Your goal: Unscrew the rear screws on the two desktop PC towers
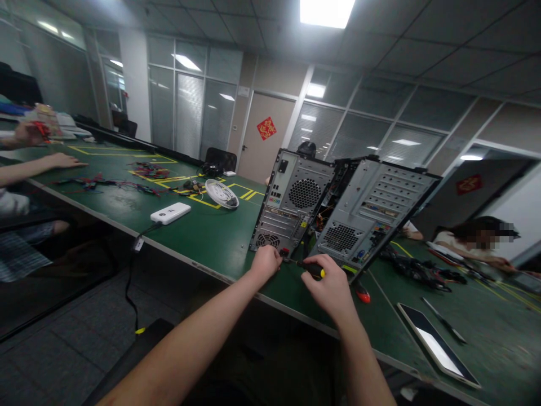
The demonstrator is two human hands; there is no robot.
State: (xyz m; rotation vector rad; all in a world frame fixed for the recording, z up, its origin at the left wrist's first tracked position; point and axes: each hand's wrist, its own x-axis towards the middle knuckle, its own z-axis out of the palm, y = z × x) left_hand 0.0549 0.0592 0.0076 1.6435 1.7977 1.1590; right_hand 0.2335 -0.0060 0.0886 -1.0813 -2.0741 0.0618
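Two metal computer tower cases stand on the green table with their backs toward me. My right hand [332, 285] grips a screwdriver [313, 269] by its black and yellow handle. The shaft points left, its tip by the lower back corner of the left computer case [291, 194]. At that same corner, beside a small red and black part [285, 252], my left hand [267, 265] is closed in a pinch. What lies between its fingertips is hidden. The right computer case [366, 211] leans at an angle just beyond my right hand.
A red-tipped tool [363, 295] lies beside the right case. Farther right are black cables [418, 269], tweezers [443, 320] and a tablet-like device [437, 344]. To the left are a white power bank [171, 213], a white dish [222, 193] and wires [147, 170]. Other people sit on both sides.
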